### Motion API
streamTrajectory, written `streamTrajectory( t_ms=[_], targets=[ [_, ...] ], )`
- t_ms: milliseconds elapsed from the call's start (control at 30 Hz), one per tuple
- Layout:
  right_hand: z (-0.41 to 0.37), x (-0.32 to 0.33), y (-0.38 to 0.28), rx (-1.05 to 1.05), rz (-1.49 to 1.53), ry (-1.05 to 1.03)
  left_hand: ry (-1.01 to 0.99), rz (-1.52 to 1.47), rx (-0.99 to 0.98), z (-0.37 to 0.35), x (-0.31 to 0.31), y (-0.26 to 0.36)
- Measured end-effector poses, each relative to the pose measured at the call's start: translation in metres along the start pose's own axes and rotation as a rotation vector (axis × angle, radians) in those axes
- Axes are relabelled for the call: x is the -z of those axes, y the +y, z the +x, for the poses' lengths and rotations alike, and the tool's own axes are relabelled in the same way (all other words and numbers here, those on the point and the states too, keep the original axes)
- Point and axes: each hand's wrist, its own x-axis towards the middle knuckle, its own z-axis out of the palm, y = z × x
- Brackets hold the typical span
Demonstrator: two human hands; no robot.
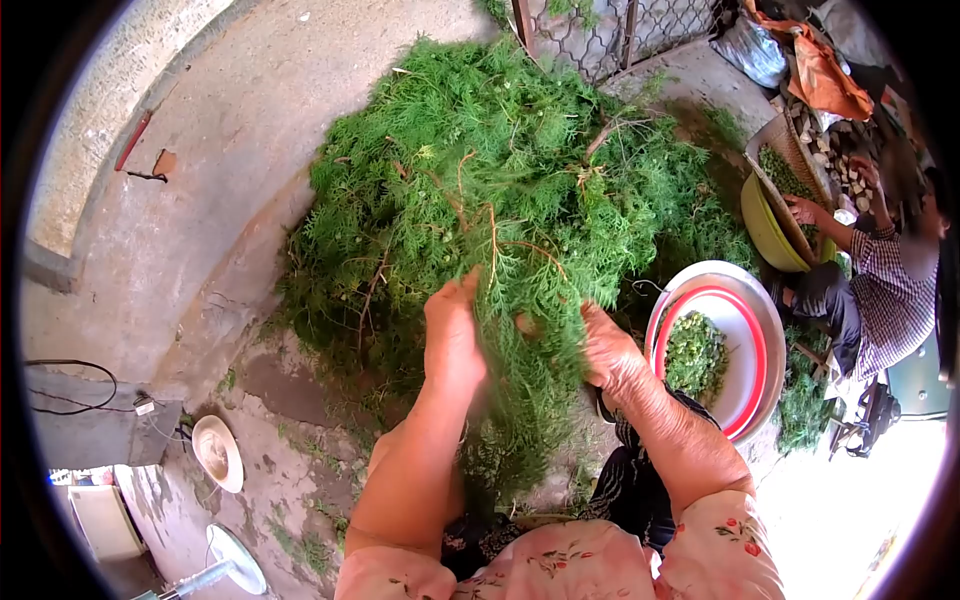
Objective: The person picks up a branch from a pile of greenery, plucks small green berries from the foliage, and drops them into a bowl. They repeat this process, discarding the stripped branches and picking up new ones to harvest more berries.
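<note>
A leafy evergreen branch (530, 360) with thin reddish-brown stems hangs in front of my body. My left hand (455, 325) is closed around its left side, near the stems. On the other side, my right hand (608, 345) has its fingers curled into the foliage; the fingertips are partly hidden by the green sprays. Just beyond both hands rises a large heap of similar cut branches (420, 150). To the right of my right forearm stands a metal basin (775, 395) with a red-rimmed white bowl (745, 350) in it, holding small green pieces (697, 355).
At right, another person (895, 300) sits holding a woven tray (790, 150) over a yellow-green tub (770, 235). A wire-mesh panel (600, 45) stands behind the heap. A straw hat (217, 453) and a fan (235, 560) are at lower left.
</note>
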Motion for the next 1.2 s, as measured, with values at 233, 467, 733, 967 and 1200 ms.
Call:
streamTrajectory(
  t_ms=[233, 467, 733, 967, 1200],
  targets=[
    [0.018, 0.055, 0.058, 0.121, -0.731, -0.040, 0.062, -0.219, 0.018, 0.016, 0.022, 0.003],
    [-0.017, 0.000, -0.003, -0.039, -0.494, 0.268, 0.033, -0.064, 0.065, -0.001, 0.010, 0.012],
    [-0.037, 0.028, -0.016, 0.152, -0.003, 0.324, 0.062, -0.043, -0.033, -0.044, 0.023, 0.014],
    [-0.107, -0.013, 0.022, 0.168, -0.474, 0.124, -0.003, -0.123, -0.131, -0.079, 0.045, 0.001],
    [-0.123, -0.032, 0.074, 0.121, -0.410, 0.311, -0.063, 0.012, -0.151, -0.155, 0.047, -0.003]
  ],
)
